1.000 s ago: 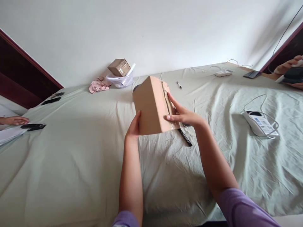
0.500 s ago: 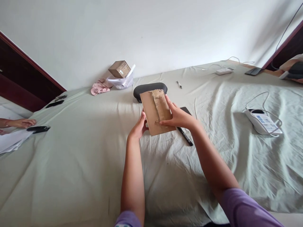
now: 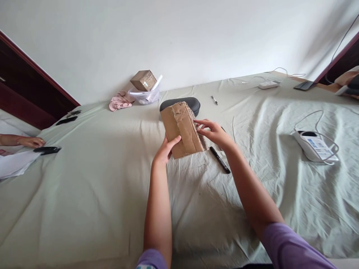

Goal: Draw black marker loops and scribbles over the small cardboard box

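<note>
A brown cardboard box (image 3: 182,130) with creased tape is tilted in front of me, above the cloth. My left hand (image 3: 165,151) grips its lower left side, thumb on the front face and the other fingers hidden behind. At the box's rough right side, my right hand (image 3: 211,132) has its fingers stretched apart, the tips touching or very near the edge. Just below that hand lies a black marker (image 3: 220,160). Behind the box sits a black oval case (image 3: 193,102), partly covered by it. A dark flat thing under my right hand is mostly hidden.
A clear tub (image 3: 146,98) holding a second cardboard box (image 3: 143,80) stands by the wall, beside a pink cloth (image 3: 120,101). A pen (image 3: 214,100) lies farther back. A white corded device (image 3: 315,147) is at right. Another person's hand (image 3: 32,142) rests near a black stapler-like object (image 3: 47,150).
The box has turned, showing its rough right side. My left thumb has come onto its front, while my right hand has let go of the front face and moved to the right edge.
</note>
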`<state>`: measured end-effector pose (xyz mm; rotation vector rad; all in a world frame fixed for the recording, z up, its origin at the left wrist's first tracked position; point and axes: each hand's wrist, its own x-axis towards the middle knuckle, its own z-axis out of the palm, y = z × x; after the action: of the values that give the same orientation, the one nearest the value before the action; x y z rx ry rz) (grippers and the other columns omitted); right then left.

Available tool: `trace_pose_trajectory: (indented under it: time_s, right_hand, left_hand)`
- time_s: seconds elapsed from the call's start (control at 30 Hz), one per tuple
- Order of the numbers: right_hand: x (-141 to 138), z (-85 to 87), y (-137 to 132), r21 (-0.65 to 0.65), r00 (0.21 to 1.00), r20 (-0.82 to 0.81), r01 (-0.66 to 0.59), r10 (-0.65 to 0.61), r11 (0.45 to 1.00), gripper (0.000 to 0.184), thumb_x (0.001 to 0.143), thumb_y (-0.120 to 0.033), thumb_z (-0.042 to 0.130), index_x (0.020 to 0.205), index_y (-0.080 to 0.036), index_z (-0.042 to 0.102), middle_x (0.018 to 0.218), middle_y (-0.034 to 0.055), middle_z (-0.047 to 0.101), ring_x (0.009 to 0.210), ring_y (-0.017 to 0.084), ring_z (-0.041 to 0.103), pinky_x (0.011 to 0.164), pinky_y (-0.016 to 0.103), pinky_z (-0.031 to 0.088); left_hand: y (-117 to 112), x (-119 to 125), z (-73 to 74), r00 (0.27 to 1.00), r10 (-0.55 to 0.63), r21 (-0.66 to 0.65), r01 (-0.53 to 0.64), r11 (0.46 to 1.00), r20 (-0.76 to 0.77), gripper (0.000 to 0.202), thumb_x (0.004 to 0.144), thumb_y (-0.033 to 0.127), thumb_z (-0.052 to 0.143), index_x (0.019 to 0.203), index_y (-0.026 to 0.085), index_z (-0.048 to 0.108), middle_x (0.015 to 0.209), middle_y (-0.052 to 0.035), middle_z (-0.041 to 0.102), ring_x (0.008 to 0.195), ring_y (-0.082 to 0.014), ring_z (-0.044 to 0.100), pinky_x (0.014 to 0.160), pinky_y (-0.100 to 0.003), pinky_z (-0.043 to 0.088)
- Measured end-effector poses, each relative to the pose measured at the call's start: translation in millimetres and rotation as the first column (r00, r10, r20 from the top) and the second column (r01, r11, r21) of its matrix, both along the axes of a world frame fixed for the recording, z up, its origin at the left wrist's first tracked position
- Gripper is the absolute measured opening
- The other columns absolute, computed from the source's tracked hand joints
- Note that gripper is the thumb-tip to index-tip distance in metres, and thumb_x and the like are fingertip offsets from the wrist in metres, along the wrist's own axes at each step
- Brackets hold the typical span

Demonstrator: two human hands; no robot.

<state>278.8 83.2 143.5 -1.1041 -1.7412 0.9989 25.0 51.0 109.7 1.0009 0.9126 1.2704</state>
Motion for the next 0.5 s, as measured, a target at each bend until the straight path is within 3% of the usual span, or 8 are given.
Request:
trace_pose_trajectory:
  time_s: [0.07,0.13,0.2,0.23,0.3,0.37,0.43,0.5]
  right_hand:
    - [-0.3,1.1,-0.9,-0.070,0.997,-0.012,0.076,-0.077,0.995,0.100,0.088,-0.067,0.086,0.175,-0.030,0.055,0.163,0.0147,0.062,0.150,0.040,0.061,0.136,0.064,0.044]
    - [0.5,3.0,-2.4,-0.183,0.993,-0.081,0.066,-0.082,0.981,0.136,0.077,-0.076,0.093,0.187,-0.027,0.029,0.183,0.0165,0.043,0.170,0.044,0.040,0.143,0.062,0.033]
    - [2.6,5.6,-4.4,-0.225,0.983,-0.183,-0.016,-0.026,0.974,0.152,0.073,-0.078,0.096,0.189,-0.022,0.014,0.192,0.0144,0.026,0.178,0.041,0.027,0.147,0.056,0.027]
    - [3.8,7.2,-5.5,-0.225,0.969,-0.245,-0.056,-0.001,0.973,0.153,0.073,-0.076,0.096,0.189,-0.022,0.011,0.194,0.0121,0.023,0.178,0.039,0.028,0.147,0.054,0.028]
    - [5.9,11.0,-8.3,-0.221,0.927,-0.375,-0.122,0.031,0.968,0.145,0.075,-0.065,0.097,0.188,-0.029,0.013,0.192,0.0075,0.029,0.172,0.036,0.043,0.142,0.052,0.039]
    - [6.6,15.2,-11.3,-0.241,0.860,-0.510,-0.182,0.035,0.953,0.123,0.081,-0.056,0.092,0.183,-0.033,0.029,0.179,0.0067,0.053,0.153,0.033,0.066,0.128,0.050,0.057]
    - [5.8,19.4,-13.8,-0.325,0.795,-0.605,-0.209,-0.032,0.922,0.089,0.088,-0.053,0.084,0.168,-0.026,0.053,0.148,0.0097,0.078,0.124,0.032,0.081,0.104,0.045,0.071]
    - [4.8,23.1,-14.6,-0.449,0.756,-0.637,-0.206,-0.150,0.870,0.061,0.093,-0.050,0.075,0.145,-0.019,0.069,0.115,0.0112,0.086,0.098,0.031,0.084,0.080,0.039,0.072]
  left_hand:
    - [-2.2,1.4,1.7,0.999,0.004,0.027,-0.005,1.000,0.039,0.102,0.077,0.059,0.101,0.164,0.031,0.056,0.164,-0.0109,0.070,0.161,-0.0412,0.059,0.133,-0.056,0.052]
    - [-4.4,4.0,3.8,0.998,-0.009,0.085,0.004,0.996,0.064,0.102,0.079,0.064,0.098,0.165,0.031,0.054,0.169,-0.0111,0.065,0.164,-0.0414,0.055,0.133,-0.057,0.051]
    - [-5.9,6.8,5.9,0.998,-0.021,0.129,0.012,0.992,0.065,0.104,0.078,0.065,0.098,0.166,0.031,0.053,0.171,-0.0123,0.063,0.165,-0.0425,0.054,0.133,-0.058,0.051]
    - [-6.3,8.0,7.1,0.997,-0.015,0.136,0.006,0.991,0.069,0.105,0.077,0.064,0.100,0.165,0.031,0.054,0.169,-0.0130,0.065,0.165,-0.0434,0.054,0.132,-0.058,0.051]
    - [-7.2,9.3,10.2,0.995,0.012,0.139,-0.026,0.990,0.099,0.105,0.072,0.063,0.103,0.161,0.030,0.057,0.164,-0.0129,0.069,0.162,-0.0439,0.056,0.130,-0.056,0.053]
    - [-8.5,9.3,15.6,0.989,0.033,0.151,-0.055,0.987,0.143,0.101,0.070,0.062,0.103,0.156,0.030,0.060,0.159,-0.0109,0.072,0.160,-0.0418,0.059,0.129,-0.053,0.055]
    - [-10.9,8.6,23.5,0.986,0.021,0.163,-0.048,0.985,0.164,0.096,0.073,0.062,0.101,0.155,0.031,0.062,0.158,-0.0088,0.073,0.159,-0.0383,0.062,0.128,-0.049,0.057]
    - [-13.9,7.8,32.8,0.985,0.025,0.153,-0.052,0.987,0.170,0.097,0.076,0.061,0.099,0.159,0.032,0.059,0.161,-0.0074,0.071,0.159,-0.0359,0.062,0.128,-0.047,0.058]
